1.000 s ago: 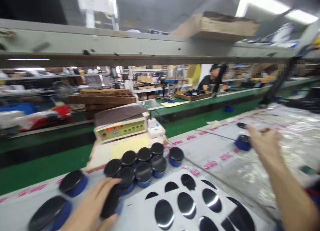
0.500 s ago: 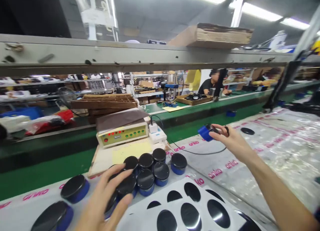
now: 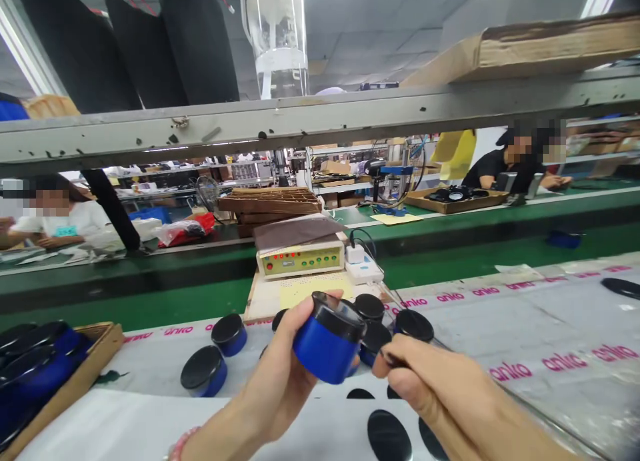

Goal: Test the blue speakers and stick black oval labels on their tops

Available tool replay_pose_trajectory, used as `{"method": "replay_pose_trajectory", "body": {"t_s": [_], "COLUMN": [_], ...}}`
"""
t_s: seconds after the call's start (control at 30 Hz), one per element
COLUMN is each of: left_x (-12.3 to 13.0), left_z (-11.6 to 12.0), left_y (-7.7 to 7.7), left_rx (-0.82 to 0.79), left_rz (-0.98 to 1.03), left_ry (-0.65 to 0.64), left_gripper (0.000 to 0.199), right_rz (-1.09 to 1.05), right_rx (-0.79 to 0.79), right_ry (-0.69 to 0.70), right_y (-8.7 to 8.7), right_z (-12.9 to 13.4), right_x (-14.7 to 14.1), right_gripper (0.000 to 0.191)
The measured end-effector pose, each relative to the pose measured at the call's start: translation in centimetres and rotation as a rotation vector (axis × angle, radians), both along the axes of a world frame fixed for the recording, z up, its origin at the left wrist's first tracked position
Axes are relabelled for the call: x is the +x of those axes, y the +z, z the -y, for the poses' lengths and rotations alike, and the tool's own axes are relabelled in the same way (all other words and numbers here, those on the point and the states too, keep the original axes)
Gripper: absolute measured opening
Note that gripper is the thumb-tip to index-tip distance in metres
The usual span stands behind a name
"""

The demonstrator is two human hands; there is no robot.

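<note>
My left hand [image 3: 295,354] is wrapped round a blue cylinder with a black rim [image 3: 327,341], held tilted above the table. Close to its right side, my right hand [image 3: 425,374] is closed, thumb against curled fingers. Something small and dark shows at its fingertips, too little to name. Behind both hands stand several more blue cylinders with glossy black tops [image 3: 369,308], partly hidden. Two others [image 3: 204,371] sit to the left. Below the hands lies a white sheet with black discs [image 3: 389,436].
A cardboard box of blue cylinders [image 3: 107,344] is at the left. Behind the hands stands a control box with lit lamps [image 3: 300,260], beside a white power adapter [image 3: 364,268]. A shelf beam [image 3: 350,118] crosses above. Two people sit beyond the green conveyor [image 3: 425,244].
My left hand has lifted from among the cylinders and now holds one. My right hand has come in from the right, beside it. The view has swung left.
</note>
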State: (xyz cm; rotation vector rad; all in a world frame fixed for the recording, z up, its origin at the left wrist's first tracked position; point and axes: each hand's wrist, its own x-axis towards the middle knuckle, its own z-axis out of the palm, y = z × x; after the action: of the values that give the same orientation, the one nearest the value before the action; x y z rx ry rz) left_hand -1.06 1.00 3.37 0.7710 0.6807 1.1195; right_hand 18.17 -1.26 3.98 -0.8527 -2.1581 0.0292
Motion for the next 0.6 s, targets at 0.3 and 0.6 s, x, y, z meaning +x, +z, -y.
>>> {"method": "replay_pose_trajectory", "body": {"t_s": [0.3, 0.6], "left_x": [-0.5, -1.1], "left_z": [1.5, 1.4], "left_y": [0.1, -1.7], "left_rx": [0.104, 0.633], "left_rz": [-0.063, -0.558], "left_ry": [-0.047, 0.024], "left_gripper": [0.051, 0.073], "right_rz": [0.031, 0.077], "right_rx": [0.142, -0.042], "right_ry": [-0.102, 0.013], "right_y": [-1.1, -1.5], "right_z": [0.1, -1.2], "right_x": [-1.7, -1.0], "right_gripper": [0.023, 0.027]}}
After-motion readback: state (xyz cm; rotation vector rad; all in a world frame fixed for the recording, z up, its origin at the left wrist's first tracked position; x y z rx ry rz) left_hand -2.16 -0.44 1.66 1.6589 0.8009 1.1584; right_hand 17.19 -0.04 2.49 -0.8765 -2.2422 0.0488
